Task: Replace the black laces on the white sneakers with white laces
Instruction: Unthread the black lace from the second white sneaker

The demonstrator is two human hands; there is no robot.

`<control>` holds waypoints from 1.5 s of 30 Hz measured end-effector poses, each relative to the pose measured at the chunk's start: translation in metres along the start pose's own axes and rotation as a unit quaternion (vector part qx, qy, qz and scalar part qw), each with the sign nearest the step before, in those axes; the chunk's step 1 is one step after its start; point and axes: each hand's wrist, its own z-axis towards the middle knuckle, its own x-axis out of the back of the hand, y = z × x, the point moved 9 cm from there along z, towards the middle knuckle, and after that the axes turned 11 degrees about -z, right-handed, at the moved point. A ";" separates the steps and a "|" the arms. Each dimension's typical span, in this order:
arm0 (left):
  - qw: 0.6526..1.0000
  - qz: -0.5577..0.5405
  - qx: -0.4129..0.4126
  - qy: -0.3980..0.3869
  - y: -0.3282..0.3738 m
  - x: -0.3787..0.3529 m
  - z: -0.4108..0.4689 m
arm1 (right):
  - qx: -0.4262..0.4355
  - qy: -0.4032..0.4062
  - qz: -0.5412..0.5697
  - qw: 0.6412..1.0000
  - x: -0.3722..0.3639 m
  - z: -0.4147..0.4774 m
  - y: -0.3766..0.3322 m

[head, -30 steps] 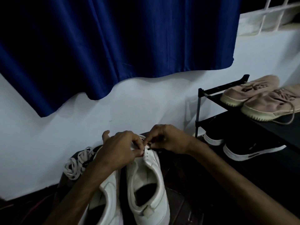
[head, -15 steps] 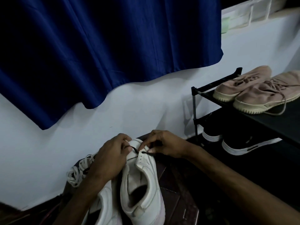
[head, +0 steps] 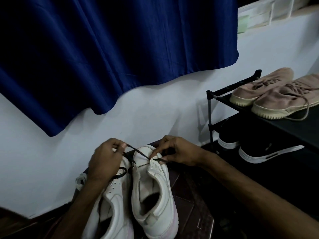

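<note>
We look through one wide-angle camera on the person's head, facing forward and down toward a white wall (head: 155,109). Both forearms reach in from the bottom edge. The left hand (head: 105,159) and right hand (head: 179,150), each pinching the black lace (head: 138,151), sit near, low in the centre. A blue curtain (head: 103,49) fills the top and a shoe rack (head: 209,114) stands at the right edge.

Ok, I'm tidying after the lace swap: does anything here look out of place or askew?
Only small things. The nearer tan shoe on the black rack has a lace trailing loose over its side. The white laces lie bunched by the wall.
</note>
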 end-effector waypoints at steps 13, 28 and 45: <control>0.957 0.135 -0.166 -0.196 0.057 -0.050 -0.023 | -0.005 0.007 0.008 1.000 -0.003 -0.002 0.005; 0.956 0.216 -0.186 -0.062 0.044 0.004 -0.008 | -0.009 -0.008 0.017 1.000 -0.002 -0.001 0.000; 0.934 0.329 -0.129 0.056 0.032 0.042 0.009 | -0.014 -0.009 0.008 1.000 -0.005 0.001 0.002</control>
